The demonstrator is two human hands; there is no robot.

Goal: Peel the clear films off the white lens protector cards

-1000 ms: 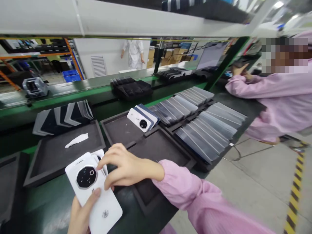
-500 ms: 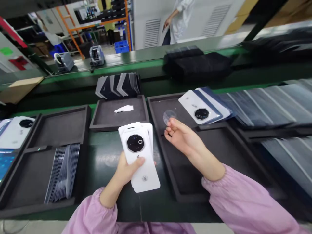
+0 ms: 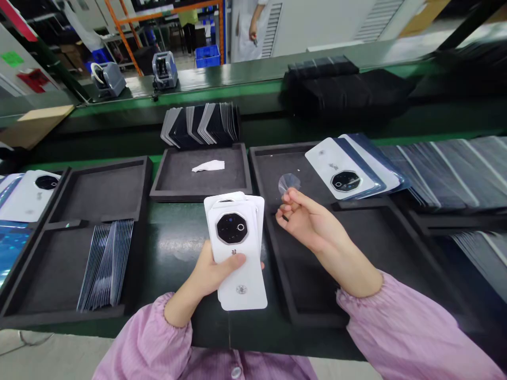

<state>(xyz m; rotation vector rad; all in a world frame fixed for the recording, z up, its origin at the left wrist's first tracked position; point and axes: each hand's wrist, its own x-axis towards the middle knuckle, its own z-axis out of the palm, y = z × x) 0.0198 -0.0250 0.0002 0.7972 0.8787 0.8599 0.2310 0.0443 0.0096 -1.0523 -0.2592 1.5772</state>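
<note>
My left hand (image 3: 216, 269) grips a small stack of white phone back covers (image 3: 247, 274), its thumb lying across the top one. That cover carries a black camera lens panel (image 3: 232, 228) near its upper end and a small round mark lower down. To the right, my right hand (image 3: 312, 219) pinches a thin clear plastic film (image 3: 289, 182), rounded in outline, between thumb and fingertips. The film hangs above a dark foam tray (image 3: 277, 153). Beyond it, more white back covers with blue backing (image 3: 330, 163) lean on the tray's far right part.
A shallow dark tray (image 3: 158, 194) holds a white paper scrap (image 3: 208, 165). At left, another tray (image 3: 140, 184) has a row of thin clear-edged sheets (image 3: 106, 264). Dark panels (image 3: 202, 124) stand behind. Tape dispensers (image 3: 164, 69) sit on the ledge; a person in white (image 3: 247, 31) stands beyond.
The view has shifted slightly, so the bench items sit a little higher and mostly further right. Both hands keep their holds on the covers and the film. The person beyond appears further left.
</note>
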